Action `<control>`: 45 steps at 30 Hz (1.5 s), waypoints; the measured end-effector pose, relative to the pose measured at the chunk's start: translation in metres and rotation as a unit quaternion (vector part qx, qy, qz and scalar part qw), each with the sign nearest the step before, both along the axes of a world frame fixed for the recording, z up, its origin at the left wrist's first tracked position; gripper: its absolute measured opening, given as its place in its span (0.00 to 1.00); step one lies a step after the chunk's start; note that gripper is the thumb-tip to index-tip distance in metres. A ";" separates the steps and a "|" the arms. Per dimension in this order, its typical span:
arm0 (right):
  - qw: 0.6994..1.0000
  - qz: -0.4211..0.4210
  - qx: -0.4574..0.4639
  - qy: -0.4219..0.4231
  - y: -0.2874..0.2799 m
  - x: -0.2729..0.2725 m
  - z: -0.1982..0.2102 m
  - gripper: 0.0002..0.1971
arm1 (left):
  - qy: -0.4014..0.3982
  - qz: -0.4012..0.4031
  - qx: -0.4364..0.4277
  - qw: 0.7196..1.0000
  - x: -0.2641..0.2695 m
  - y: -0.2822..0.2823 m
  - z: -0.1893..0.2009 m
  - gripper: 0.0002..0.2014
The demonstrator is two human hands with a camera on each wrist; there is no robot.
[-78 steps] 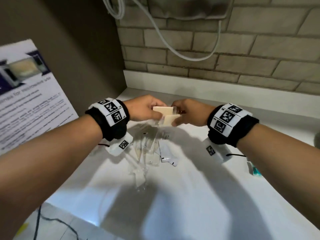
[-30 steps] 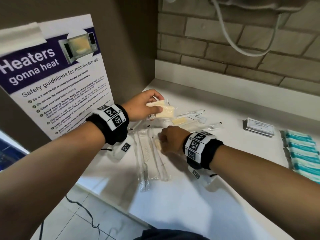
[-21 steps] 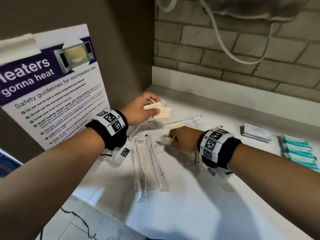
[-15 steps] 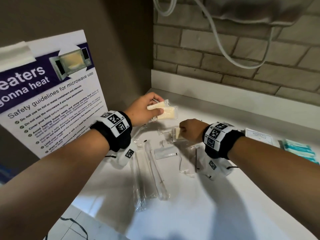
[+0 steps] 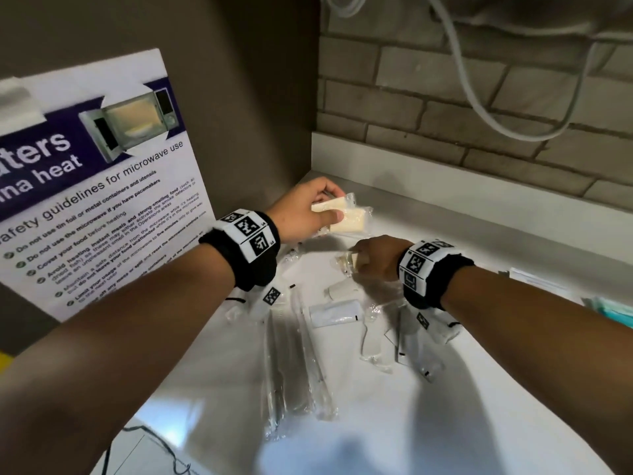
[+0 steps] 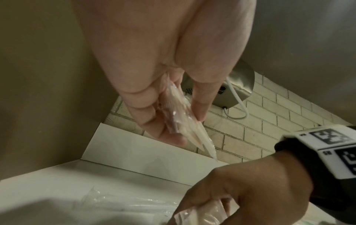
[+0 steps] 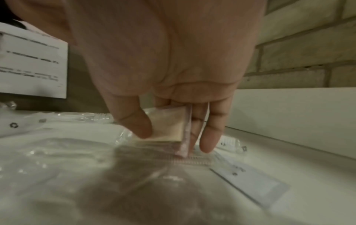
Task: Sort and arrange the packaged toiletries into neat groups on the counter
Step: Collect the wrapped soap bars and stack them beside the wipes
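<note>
My left hand (image 5: 308, 214) is raised over the counter's back left corner and pinches two cream soap bars in clear wrappers (image 5: 346, 219) between thumb and fingers; the left wrist view shows the same wrapped soaps (image 6: 183, 121) edge-on. Just to the right and lower, my right hand (image 5: 373, 258) pinches one more wrapped soap bar (image 5: 349, 260), seen in the right wrist view as a cream square (image 7: 167, 123) held by thumb and fingers just above the counter. Clear-wrapped toothbrushes (image 5: 298, 358), a small white tube (image 5: 339, 289) and a white sachet (image 5: 334, 311) lie below the hands.
The white counter (image 5: 376, 423) ends at a front edge at lower left. A microwave safety poster (image 5: 85, 207) stands at the left. White packets (image 5: 537, 279) and teal packets (image 5: 613, 310) lie at the right edge. A brick wall and hanging cable are behind.
My right hand lifted a soap bar off the counter and carried it up and right toward the left hand. The left hand has kept its two soaps and barely moved.
</note>
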State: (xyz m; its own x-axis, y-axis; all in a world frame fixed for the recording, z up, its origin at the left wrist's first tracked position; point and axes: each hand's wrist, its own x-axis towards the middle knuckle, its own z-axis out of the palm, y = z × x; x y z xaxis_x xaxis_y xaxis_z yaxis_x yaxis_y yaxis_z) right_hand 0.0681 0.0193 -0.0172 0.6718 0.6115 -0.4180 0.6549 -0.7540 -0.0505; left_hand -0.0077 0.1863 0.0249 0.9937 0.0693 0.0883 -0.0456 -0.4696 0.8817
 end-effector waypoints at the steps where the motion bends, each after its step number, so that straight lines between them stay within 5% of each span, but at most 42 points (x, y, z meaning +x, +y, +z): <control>1: 1.000 0.016 -0.005 -0.014 0.000 -0.001 0.001 0.26 | 0.002 -0.001 -0.001 1.000 0.001 -0.001 -0.002 0.12; 5: 0.996 0.055 -0.039 -0.059 0.002 -0.003 0.008 0.21 | 0.007 0.005 0.001 1.000 0.002 0.001 -0.009 0.12; 9: 0.999 0.041 0.006 0.004 0.011 -0.002 0.010 0.16 | 0.000 0.007 0.001 1.000 0.000 0.006 -0.008 0.12; 13: 0.998 0.050 -0.015 0.016 0.021 0.006 0.003 0.21 | -0.006 0.013 0.008 1.000 -0.002 0.013 -0.002 0.12; 19: 0.993 0.088 -0.034 -0.077 0.023 0.011 0.009 0.19 | -0.003 0.029 0.004 1.000 -0.007 0.019 -0.004 0.12; 26: 0.989 0.018 0.143 0.029 -0.008 -0.003 0.025 0.16 | -0.019 0.066 0.002 0.998 -0.007 0.014 -0.006 0.13; 31: 0.977 0.008 0.214 0.014 -0.058 -0.038 0.048 0.17 | -0.022 0.055 -0.054 0.997 -0.007 -0.028 -0.008 0.15; 39: 0.944 -0.180 0.270 -0.060 -0.171 -0.080 0.044 0.28 | 0.105 -0.121 -0.121 0.980 -0.022 -0.156 -0.026 0.13; 42: 0.936 -0.239 0.252 -0.060 -0.210 -0.092 0.035 0.39 | 0.120 -0.173 -0.060 0.976 -0.029 -0.191 -0.031 0.14; 45: 0.948 -0.249 0.198 -0.019 -0.233 -0.110 0.028 0.39 | 0.178 -0.191 -0.116 0.958 -0.041 -0.219 -0.037 0.13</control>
State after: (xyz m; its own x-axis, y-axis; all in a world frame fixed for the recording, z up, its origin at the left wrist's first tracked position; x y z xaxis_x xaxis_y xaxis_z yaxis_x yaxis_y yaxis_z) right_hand -0.0415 -0.2138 0.0103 0.9283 0.3187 -0.1915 0.2304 -0.8973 -0.3766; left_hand -0.0486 -0.0330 -0.0119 0.9152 -0.3280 -0.2341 0.1478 -0.2673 0.9522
